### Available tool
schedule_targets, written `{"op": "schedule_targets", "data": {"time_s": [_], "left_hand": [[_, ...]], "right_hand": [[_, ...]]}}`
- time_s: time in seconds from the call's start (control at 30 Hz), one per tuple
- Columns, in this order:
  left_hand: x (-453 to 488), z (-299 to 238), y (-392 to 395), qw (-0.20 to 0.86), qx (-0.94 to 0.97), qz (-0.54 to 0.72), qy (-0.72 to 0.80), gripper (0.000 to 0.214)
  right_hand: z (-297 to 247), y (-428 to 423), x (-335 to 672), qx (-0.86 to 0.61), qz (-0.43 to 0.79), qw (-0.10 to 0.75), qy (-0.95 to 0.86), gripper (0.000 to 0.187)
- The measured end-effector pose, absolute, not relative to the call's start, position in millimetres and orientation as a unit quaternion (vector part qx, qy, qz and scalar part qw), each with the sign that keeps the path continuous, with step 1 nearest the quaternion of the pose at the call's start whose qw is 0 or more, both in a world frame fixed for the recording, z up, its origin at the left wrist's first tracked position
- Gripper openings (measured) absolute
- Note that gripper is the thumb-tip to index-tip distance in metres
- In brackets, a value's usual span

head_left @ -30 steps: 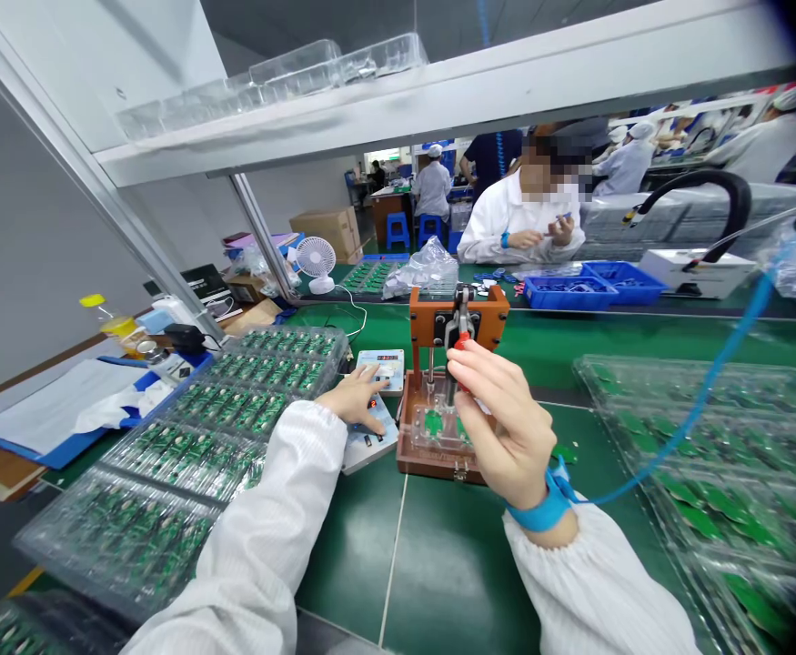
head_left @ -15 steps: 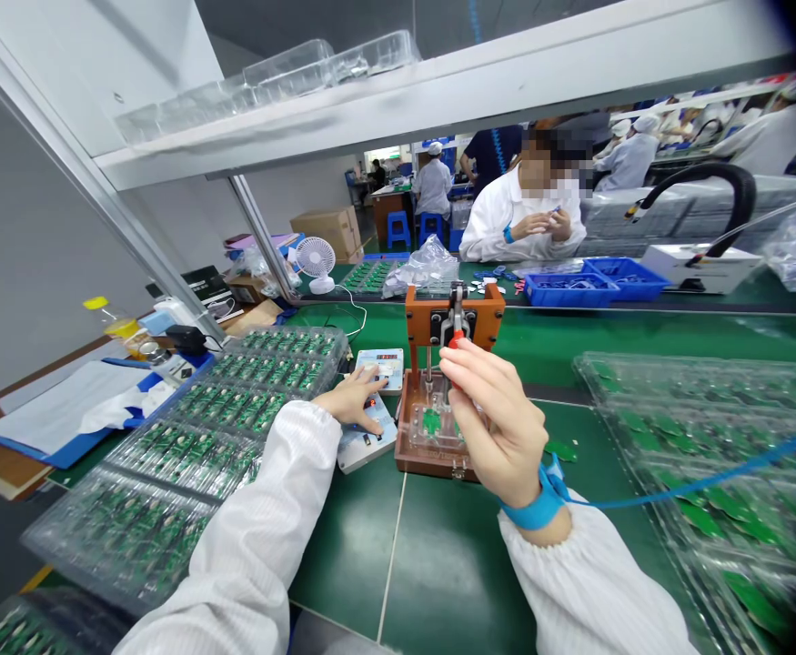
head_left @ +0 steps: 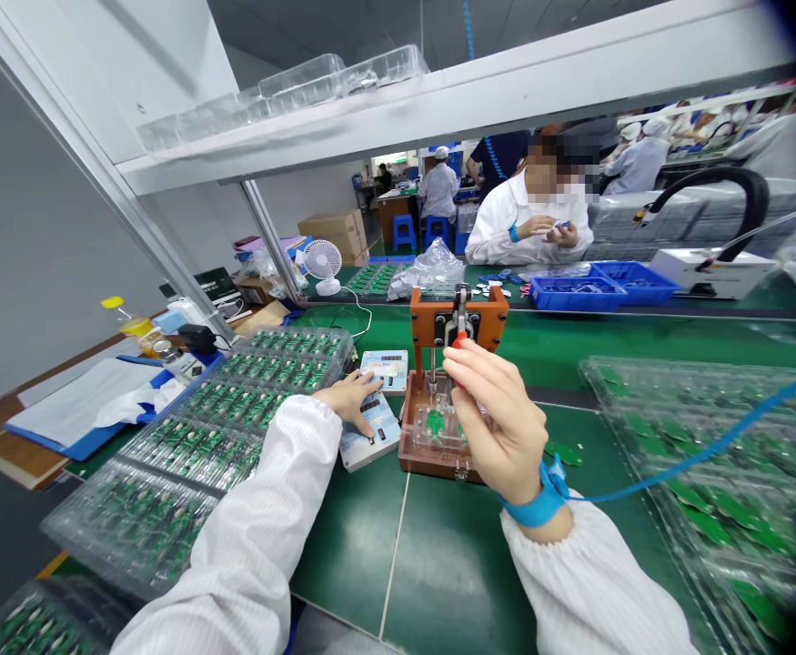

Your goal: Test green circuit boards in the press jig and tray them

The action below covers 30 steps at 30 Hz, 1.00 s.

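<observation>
Centre frame, nearest: my right hand (head_left: pixel 499 428), fingers closed round the red-tipped lever (head_left: pixel 461 337) of the brown test jig (head_left: pixel 431 452). Lever looks rigid, stiff-sprung; hold at the tip. My left hand (head_left: pixel 355 400) lies flat on the keypad box (head_left: pixel 370 443), gripping nothing. In the jig, a green board (head_left: pixel 434 422): light, fragile, edges only. Palm hides the jig's right half.

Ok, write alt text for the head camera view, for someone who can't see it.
A person's right hand grips the red-tipped lever of a brown test fixture on a green bench, while the left hand rests on a white control box. Clear trays of green circuit boards lie on both sides.
</observation>
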<state>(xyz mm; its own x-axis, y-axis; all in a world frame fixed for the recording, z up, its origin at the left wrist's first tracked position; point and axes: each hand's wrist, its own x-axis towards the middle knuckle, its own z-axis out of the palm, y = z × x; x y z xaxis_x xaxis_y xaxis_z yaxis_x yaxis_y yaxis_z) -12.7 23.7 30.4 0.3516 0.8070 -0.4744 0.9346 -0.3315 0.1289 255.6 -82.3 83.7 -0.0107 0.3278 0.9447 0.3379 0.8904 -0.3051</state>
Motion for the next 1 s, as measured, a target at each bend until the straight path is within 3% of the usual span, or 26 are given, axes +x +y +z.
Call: {"op": "schedule_targets", "data": {"time_s": [0.53, 0.67, 0.73, 0.9, 1.0], "left_hand": [[4.0, 47.1, 6.0, 0.183, 0.778, -0.164, 0.578, 0.126], [15.1, 43.2, -65.8, 0.133, 0.806, 0.068, 0.573, 0.1], [20.8, 39.7, -114.6, 0.164, 0.831, 0.151, 0.51, 0.089], [-4.7, 63.4, -184.2, 0.37, 0.853, 0.108, 0.351, 0.049], [-52.6, 84.1, -165.6, 0.343, 0.821, 0.125, 0.438, 0.033]], "right_hand": [[81.5, -81.4, 257.3, -0.231, -0.007, 0.662, -0.713, 0.055], [78.7, -81.1, 255.8, -0.227, -0.001, 0.674, -0.703, 0.056], [77.4, -82.2, 254.0, -0.23, 0.009, 0.683, -0.693, 0.056], [75.4, -85.3, 249.8, -0.25, 0.021, 0.694, -0.675, 0.055], [75.2, -85.4, 249.1, -0.248, 0.023, 0.697, -0.672, 0.055]]}}
